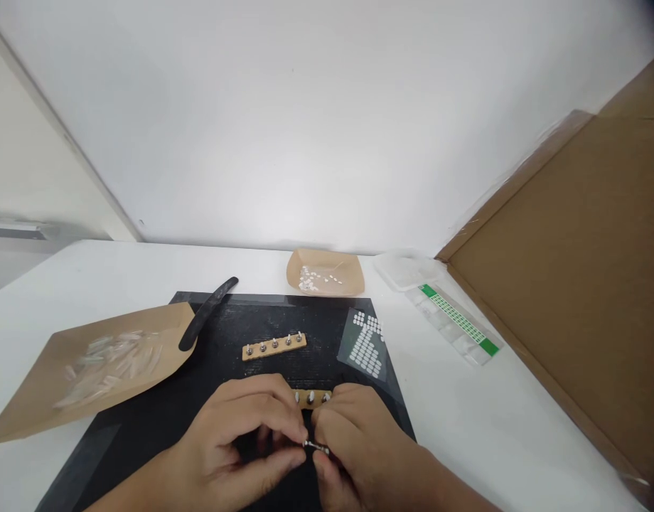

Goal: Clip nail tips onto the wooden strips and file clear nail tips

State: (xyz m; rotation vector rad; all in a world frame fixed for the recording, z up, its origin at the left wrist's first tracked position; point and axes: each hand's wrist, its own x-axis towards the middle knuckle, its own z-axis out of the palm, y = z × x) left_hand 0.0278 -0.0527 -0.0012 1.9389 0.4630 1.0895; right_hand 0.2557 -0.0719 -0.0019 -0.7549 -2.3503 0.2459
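Observation:
A small shiny metal piece (317, 447), thin like a short rod, spans the gap between my fingertips; its exact kind is too small to tell. My left hand (247, 434) pinches its left end between thumb and finger. The other end is gripped by my right hand (359, 441), fingers curled and thumb below. Just behind my hands lies a tan strip (319, 400) with white-topped metal posts, partly hidden by them. Farther back, a second tan strip (274, 347) carries a row of several small metal posts with white tips.
A black mat (220, 320) lies beneath. On the left, a paper tray (44, 363) holds clear nail tips; a black nail file (207, 314) leans on its edge. Behind is a paper tray (353, 274) with white bits. Rightward are a white-dot sheet (365, 344), a green-labelled case (460, 320) and cardboard (566, 249).

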